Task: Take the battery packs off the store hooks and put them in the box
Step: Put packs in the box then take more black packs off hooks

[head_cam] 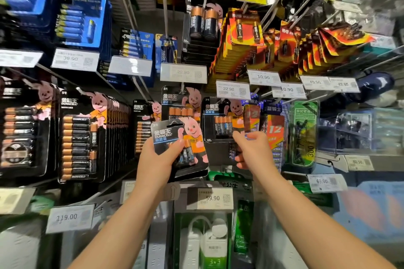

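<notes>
— What are the hands doing from where you stand?

— Both arms are stretched up and forward toward the wall of hooks. The left hand (157,157) is wrapped round a black Duracell pack (180,144), thumb laid across the front over the batteries, fingers behind the card. It holds the pack tilted, top corner leaning left, clear of the rack, and more card edges show stacked behind it in the same grip.

— And the right hand?

— The right hand (253,150) is raised a little higher, wrist bent back, fingers curled. It pinches the lower edge of a hanging Duracell pack (220,120), the one with the pink rabbit and four small cells, which hangs under the 22.90 price tag (232,89).

— Is that pack off its hook?

— I cannot tell; the top of it is hidden behind the tag. It sits in line with the packs either side.

— What else is near?

— Just right of that hand hangs a blue and orange pack marked 12 (274,129), touching or nearly touching the knuckles. To the left, a large pack of black and copper batteries (82,142) hangs in a deep row. Below the hands a 59.90 price tag (211,198) juts out, with a white power strip (194,240) in green packaging beneath it.

— Any box?

— Not from this angle.
</notes>
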`<act>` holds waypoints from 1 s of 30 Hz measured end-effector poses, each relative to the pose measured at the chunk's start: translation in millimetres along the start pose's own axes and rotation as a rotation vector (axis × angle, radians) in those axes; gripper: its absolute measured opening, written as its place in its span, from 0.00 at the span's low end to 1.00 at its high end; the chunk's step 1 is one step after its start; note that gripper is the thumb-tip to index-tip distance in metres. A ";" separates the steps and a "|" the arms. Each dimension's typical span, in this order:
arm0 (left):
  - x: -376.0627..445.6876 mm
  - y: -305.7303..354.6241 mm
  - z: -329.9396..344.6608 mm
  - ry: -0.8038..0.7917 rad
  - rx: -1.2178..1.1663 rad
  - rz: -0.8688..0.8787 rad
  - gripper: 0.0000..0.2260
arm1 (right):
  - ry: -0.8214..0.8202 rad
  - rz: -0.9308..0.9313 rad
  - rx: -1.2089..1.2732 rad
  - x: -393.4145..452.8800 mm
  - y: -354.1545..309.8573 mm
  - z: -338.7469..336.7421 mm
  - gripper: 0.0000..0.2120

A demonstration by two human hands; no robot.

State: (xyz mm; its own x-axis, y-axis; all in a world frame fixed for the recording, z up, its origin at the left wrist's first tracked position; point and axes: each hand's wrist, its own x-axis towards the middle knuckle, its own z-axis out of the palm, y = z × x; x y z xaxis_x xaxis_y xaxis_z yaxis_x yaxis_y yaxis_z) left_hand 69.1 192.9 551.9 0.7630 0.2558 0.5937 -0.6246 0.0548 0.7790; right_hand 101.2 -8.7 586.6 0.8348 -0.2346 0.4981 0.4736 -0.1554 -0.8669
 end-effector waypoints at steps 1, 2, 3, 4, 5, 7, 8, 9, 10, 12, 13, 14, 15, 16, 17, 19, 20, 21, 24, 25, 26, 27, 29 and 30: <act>-1.8 -0.8 0.7 0.000 -0.010 0.000 0.16 | 0.026 0.001 -0.017 -3.4 3.4 -3.2 0.19; -3.5 -1.7 1.7 0.003 -0.018 -0.002 0.16 | 0.047 0.001 -0.023 -6.4 6.4 -5.8 0.19; -5.1 -2.3 3.0 0.006 -0.025 -0.005 0.16 | 0.060 -0.002 -0.011 -9.8 8.2 -7.6 0.18; -7.0 -2.5 4.1 0.009 -0.028 -0.011 0.16 | 0.057 -0.008 0.007 -14.0 9.2 -7.8 0.16; -7.4 -3.3 5.2 0.010 -0.026 -0.017 0.16 | 0.040 -0.028 0.019 -18.3 9.5 -7.2 0.13; -8.0 -2.7 8.2 0.006 -0.019 -0.029 0.17 | -0.049 -0.097 -0.007 -29.2 8.0 -3.0 0.08; -8.0 -1.5 9.7 0.005 -0.015 -0.028 0.18 | -0.108 -0.143 -0.047 -35.4 5.0 0.6 0.07; -8.3 0.2 12.0 -0.001 -0.011 -0.023 0.18 | -0.167 -0.189 -0.090 -41.0 1.1 4.2 0.08; -9.0 1.0 14.3 -0.005 -0.005 -0.021 0.19 | -0.219 -0.221 -0.119 -45.9 -2.3 7.4 0.08; -10.3 1.4 17.3 -0.006 -0.015 -0.009 0.18 | -0.290 -0.244 -0.148 -50.6 -7.8 13.5 0.09; -11.1 1.4 18.4 -0.002 -0.038 -0.009 0.17 | -0.303 -0.240 -0.164 -50.9 -9.3 15.2 0.10; -12.1 1.1 19.3 -0.001 -0.056 -0.012 0.16 | -0.304 -0.232 -0.181 -50.9 -10.2 16.0 0.09; -12.7 0.1 20.1 -0.008 -0.064 -0.017 0.16 | -0.298 -0.221 -0.196 -50.4 -9.7 15.7 0.09; -13.2 -0.9 21.0 -0.018 -0.059 -0.021 0.18 | -0.294 -0.210 -0.207 -49.5 -8.9 15.1 0.08; -13.8 -1.3 21.9 -0.028 -0.052 -0.023 0.21 | -0.289 -0.198 -0.216 -48.6 -7.3 13.9 0.07; -15.0 -0.6 24.5 -0.045 -0.023 -0.017 0.25 | -0.276 -0.180 -0.226 -47.8 -3.8 11.2 0.06; -15.0 -1.2 25.7 -0.057 -0.009 -0.015 0.27 | -0.268 -0.176 -0.239 -47.7 -1.9 10.6 0.06; -14.7 -2.1 27.2 -0.069 -0.003 -0.020 0.28 | -0.257 -0.175 -0.262 -47.7 -0.1 9.7 0.07; -14.2 -5.1 30.6 -0.067 0.015 -0.027 0.24 | -0.220 -0.152 -0.272 -48.8 2.7 9.9 0.09; -13.1 -6.9 31.6 -0.061 0.027 -0.019 0.21 | -0.204 -0.146 -0.251 -49.5 2.7 9.9 0.10; -12.8 -8.4 31.9 -0.055 0.037 -0.008 0.18 | -0.186 -0.149 -0.235 -50.9 3.0 10.6 0.10; -12.4 -9.0 31.9 -0.045 0.045 0.004 0.17 | -0.163 -0.163 -0.222 -52.8 3.0 11.2 0.11; -11.7 -8.1 31.8 -0.025 0.054 0.025 0.17 | -0.110 -0.210 -0.202 -56.2 3.4 12.5 0.12; -10.8 -7.8 31.8 -0.020 0.060 0.033 0.17 | -0.083 -0.224 -0.184 -57.5 3.0 13.4 0.11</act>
State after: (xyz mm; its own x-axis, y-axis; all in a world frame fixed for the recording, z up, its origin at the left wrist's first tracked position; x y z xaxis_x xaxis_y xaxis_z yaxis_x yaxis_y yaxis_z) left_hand 71.1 159.0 545.8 0.7455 0.2372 0.6229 -0.6389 -0.0118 0.7692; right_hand 58.4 17.1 555.0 0.7385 -0.0970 0.6672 0.5965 -0.3672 -0.7137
